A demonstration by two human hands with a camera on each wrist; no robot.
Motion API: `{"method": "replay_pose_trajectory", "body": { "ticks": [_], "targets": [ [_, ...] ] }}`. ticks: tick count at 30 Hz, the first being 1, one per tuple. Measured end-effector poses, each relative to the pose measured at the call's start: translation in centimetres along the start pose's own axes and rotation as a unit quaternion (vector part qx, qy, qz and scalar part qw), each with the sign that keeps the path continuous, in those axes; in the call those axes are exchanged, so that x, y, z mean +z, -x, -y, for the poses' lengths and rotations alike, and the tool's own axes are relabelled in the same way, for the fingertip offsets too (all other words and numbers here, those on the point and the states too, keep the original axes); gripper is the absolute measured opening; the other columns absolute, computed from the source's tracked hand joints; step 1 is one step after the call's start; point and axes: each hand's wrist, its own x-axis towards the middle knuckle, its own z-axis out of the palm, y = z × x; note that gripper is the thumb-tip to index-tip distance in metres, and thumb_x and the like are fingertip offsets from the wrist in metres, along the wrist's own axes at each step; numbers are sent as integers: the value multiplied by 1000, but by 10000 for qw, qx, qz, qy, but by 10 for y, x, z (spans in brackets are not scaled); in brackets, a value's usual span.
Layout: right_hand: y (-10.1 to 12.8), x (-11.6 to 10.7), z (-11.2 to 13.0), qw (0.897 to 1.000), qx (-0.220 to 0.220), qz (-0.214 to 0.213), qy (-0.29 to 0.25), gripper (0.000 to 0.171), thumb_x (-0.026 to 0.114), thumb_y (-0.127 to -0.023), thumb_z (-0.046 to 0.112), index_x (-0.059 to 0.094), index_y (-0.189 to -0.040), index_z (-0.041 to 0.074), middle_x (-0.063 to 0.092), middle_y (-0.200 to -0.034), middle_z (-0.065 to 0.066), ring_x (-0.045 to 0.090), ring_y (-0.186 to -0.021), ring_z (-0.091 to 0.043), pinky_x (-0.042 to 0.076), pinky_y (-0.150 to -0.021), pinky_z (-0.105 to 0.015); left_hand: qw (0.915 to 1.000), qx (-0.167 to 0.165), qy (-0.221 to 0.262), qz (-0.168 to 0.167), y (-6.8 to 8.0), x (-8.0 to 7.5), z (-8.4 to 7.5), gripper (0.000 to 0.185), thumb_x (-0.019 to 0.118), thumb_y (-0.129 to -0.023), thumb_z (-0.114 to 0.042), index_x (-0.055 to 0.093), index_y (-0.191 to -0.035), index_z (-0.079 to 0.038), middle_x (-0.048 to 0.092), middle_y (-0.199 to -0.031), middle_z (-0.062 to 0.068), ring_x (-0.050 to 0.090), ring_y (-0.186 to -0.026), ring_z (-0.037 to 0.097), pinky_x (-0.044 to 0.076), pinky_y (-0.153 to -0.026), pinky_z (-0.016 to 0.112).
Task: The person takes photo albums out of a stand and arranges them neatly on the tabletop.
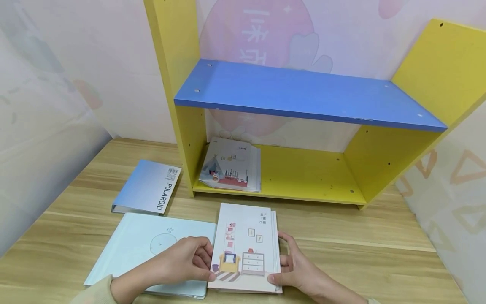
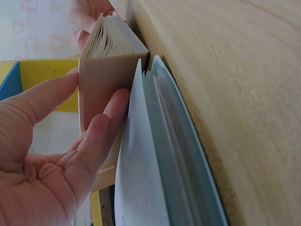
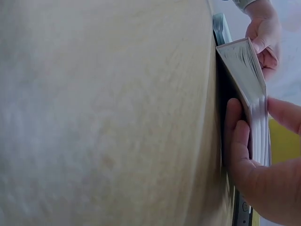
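Note:
A white book (image 1: 243,249) with a drawn armchair and chest of drawers on its cover lies between both hands, in front of the shelf. My left hand (image 1: 186,261) holds it at the spine, thumb on the cover's edge and fingertips against the pinkish spine (image 2: 110,75). At the page side, my right hand (image 1: 298,268) grips it with the thumb on top and fingers (image 3: 240,136) curled beneath. The fanned page ends (image 3: 244,66) show in the right wrist view. Beside the left hand, partly under its wrist, lies a pale blue album (image 1: 125,249).
A blue-and-white POLAROID album (image 1: 148,188) lies at the left, behind the pale blue one. The yellow shelf unit (image 1: 186,147) with a blue board (image 1: 303,93) stands at the back. Similar illustrated books (image 1: 228,164) lie at the left of its bottom level.

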Motion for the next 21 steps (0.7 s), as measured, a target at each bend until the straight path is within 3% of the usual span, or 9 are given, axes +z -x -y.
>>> {"method": "replay_pose_trajectory", "body": {
  "ticks": [7, 15, 21],
  "targets": [
    [0, -5, 0, 9993, 35, 93, 352, 110, 74, -83, -4, -10, -155, 5, 65, -123, -25, 70, -100, -29, 59, -82, -31, 10000, 63, -2, -37, 1, 0, 2, 33, 84, -79, -14, 60, -98, -2, 68, -82, 3, 68, -75, 11, 56, -68, 19],
    [7, -21, 3, 9944, -35, 161, 1045, 95, 71, -86, 0, 4, -153, -9, 65, -92, -6, 60, -76, -7, 53, -70, -18, 9999, 120, -19, -32, 0, -1, 2, 32, 84, -79, -15, 60, -98, -2, 67, -82, 2, 67, -75, 10, 55, -68, 19],
    [9, -26, 7, 9935, 9, 336, 1091, 82, 67, -91, 4, 14, -147, -21, 70, -96, -15, 67, -79, -13, 57, -76, -23, 10000, -4, -56, -40, 2, -2, 3, 32, 84, -79, -15, 60, -96, -3, 66, -78, 2, 63, -69, 10, 52, -63, 19]
  ]
}}
